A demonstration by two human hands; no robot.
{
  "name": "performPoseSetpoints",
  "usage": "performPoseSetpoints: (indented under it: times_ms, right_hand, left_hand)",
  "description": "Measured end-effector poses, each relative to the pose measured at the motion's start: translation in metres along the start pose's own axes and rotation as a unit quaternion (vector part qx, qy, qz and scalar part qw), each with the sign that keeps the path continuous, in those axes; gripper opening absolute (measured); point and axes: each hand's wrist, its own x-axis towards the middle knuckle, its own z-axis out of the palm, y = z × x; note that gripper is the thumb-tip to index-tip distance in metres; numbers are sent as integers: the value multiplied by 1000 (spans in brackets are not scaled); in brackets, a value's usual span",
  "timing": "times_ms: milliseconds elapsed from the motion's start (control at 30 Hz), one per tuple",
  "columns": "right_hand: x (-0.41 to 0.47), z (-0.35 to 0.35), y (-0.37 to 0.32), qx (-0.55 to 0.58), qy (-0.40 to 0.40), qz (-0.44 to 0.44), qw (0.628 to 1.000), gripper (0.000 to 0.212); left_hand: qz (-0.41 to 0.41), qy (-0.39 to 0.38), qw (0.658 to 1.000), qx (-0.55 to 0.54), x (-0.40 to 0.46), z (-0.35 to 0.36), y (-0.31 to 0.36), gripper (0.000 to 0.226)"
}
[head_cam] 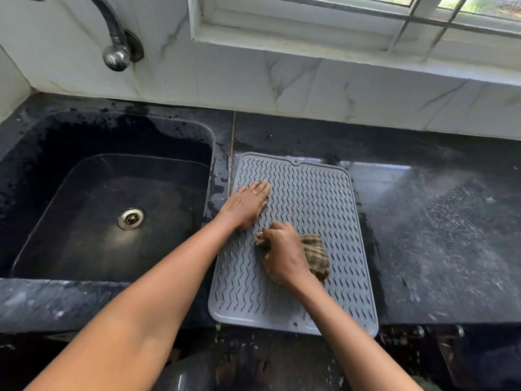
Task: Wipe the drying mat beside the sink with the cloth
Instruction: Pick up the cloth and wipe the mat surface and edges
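A grey ridged drying mat (pixel 315 193) lies flat on the dark countertop, just right of the sink (pixel 84 210). My left hand (pixel 248 206) rests palm down on the mat's upper left part, fingers spread, holding nothing. My right hand (pixel 282 255) is closed around a bunched brown checked cloth (pixel 317 253) and presses it onto the middle of the mat. Part of the cloth is hidden under that hand.
The black sink has a metal drain (pixel 130 218) and a chrome tap (pixel 116 56) on the tiled wall above it. Wet, speckled dark countertop (pixel 439 227) stretches to the right of the mat. A window frame (pixel 338 26) runs along the back wall.
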Motion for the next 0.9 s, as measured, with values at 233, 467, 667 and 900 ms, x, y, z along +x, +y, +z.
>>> performPoseSetpoints:
  times_ms: [233,467,667,900]
  right_hand:
    - [-17,-16,3,64,-22,11,998,32]
    - [-34,-9,-8,45,-18,-17,999,29]
    - [-102,-10,-9,34,-102,-96,990,39]
    - [-83,-15,-10,60,-85,-88,991,40]
  left_hand:
    - [-19,-31,999,20,-5,-1,7,61]
    - [-35,-28,998,35,-8,4,10,76]
    - [-44,-21,998,33,-11,5,13,76]
    - [-49,-18,998,26,-11,6,14,76]
